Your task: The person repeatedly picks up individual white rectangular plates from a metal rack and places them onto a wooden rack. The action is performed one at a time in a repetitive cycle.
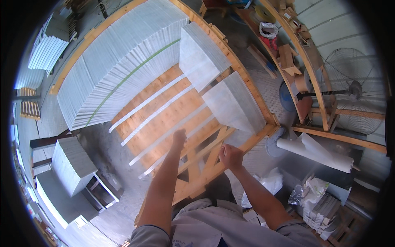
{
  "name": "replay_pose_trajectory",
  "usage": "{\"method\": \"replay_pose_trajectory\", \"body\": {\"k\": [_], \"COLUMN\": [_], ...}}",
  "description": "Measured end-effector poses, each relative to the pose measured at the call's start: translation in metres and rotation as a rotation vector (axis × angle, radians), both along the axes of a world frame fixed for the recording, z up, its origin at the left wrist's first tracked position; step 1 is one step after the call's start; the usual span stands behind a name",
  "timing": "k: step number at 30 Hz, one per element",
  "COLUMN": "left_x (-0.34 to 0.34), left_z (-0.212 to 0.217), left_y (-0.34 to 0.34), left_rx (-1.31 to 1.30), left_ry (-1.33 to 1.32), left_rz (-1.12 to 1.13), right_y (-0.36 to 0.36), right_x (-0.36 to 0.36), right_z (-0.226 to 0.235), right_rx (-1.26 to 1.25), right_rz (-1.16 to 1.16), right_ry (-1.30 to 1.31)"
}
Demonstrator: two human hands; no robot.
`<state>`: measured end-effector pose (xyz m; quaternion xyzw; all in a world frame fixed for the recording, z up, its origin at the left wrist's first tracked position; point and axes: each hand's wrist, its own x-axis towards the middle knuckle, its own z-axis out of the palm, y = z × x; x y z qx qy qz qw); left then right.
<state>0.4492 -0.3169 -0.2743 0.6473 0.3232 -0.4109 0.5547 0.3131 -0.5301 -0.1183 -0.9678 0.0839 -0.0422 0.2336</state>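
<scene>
Both my hands are above the near side of a large wooden crate (247, 145). My left hand (179, 137) is closed over the plywood floor (153, 108) and the white strips (164, 118) laid across it; whatever is in its fingers does not show. To its right, my right hand (231, 156) is curled closed above the crate's near rail, its contents hidden too. Inside the crate a long row of grey-white slabs (123, 53) stands on edge, with a green strap (135, 69) along it. Two shorter stacks, a far one (199, 57) and a nearer one (234, 103), stand at the right.
A stand fan (354, 90) and a wooden shelf frame (314, 74) are at the right. Below them lies a white roll (317, 153), with plastic bags (269, 181) nearer me. More grey slabs (72, 164) sit on a rack at the left.
</scene>
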Motion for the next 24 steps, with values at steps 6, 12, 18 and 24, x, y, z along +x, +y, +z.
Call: {"method": "replay_pose_trajectory", "body": {"k": [6, 12, 18, 24], "left_x": [-0.111, -0.167, -0.229, -0.317], "left_z": [0.032, 0.090, 0.153, 0.225], "left_y": [0.102, 0.199, 0.242, 0.227], "left_rx": [-0.057, -0.057, 0.147, 0.064], "left_ry": [0.053, -0.174, -0.308, -0.609], "left_rz": [0.175, 0.326, 0.479, 0.746], "right_y": [0.004, 0.006, 0.006, 0.003], "right_x": [-0.004, -0.010, -0.011, -0.012], "right_z": [-0.004, -0.013, -0.019, -0.015], "right_rx": [-0.081, -0.191, -0.256, -0.257], "right_rz": [-0.009, -0.035, 0.004, 0.021], "right_ry": [0.069, 0.151, 0.264, 0.388]}}
